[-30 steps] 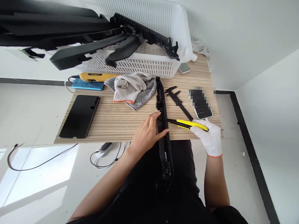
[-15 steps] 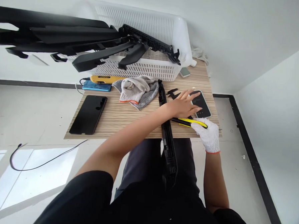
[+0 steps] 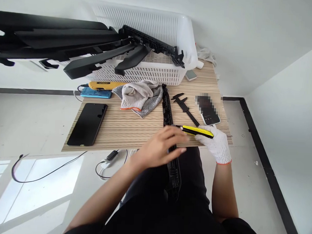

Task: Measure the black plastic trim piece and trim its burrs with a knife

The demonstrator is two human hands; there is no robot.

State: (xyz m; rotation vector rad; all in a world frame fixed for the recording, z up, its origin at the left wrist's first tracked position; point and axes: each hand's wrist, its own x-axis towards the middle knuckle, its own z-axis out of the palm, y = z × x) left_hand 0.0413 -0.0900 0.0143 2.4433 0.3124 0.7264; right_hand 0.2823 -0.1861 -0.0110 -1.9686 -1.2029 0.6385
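A long black plastic trim piece [image 3: 174, 174] reaches from the table over its front edge toward my lap. Bare and slightly blurred, my left hand [image 3: 162, 145] is over the middle of this piece with its fingers apart; I cannot tell whether it presses on it. My right hand [image 3: 218, 144], in a white knitted glove, grips a yellow and black utility knife [image 3: 198, 130]. The knife's front end points left at the trim piece, near my left fingers. Behind the knife lies a black caliper [image 3: 184, 106], beside a lit phone [image 3: 210, 117] that is partly pixelated.
A white basket [image 3: 158, 75] at the back holds several black trim pieces [image 3: 71, 39] jutting far left. Along the table are a grey-white glove bundle [image 3: 138, 95], a yellow-handled tool [image 3: 105, 85], a blue box [image 3: 96, 92] and a dark phone [image 3: 87, 124]. Cables [image 3: 48, 173] lie on the floor.
My left hand has come back from the phone and caliper to the trim piece, leaving both uncovered. The phone's screen is now lit. The knife stays in my right hand.
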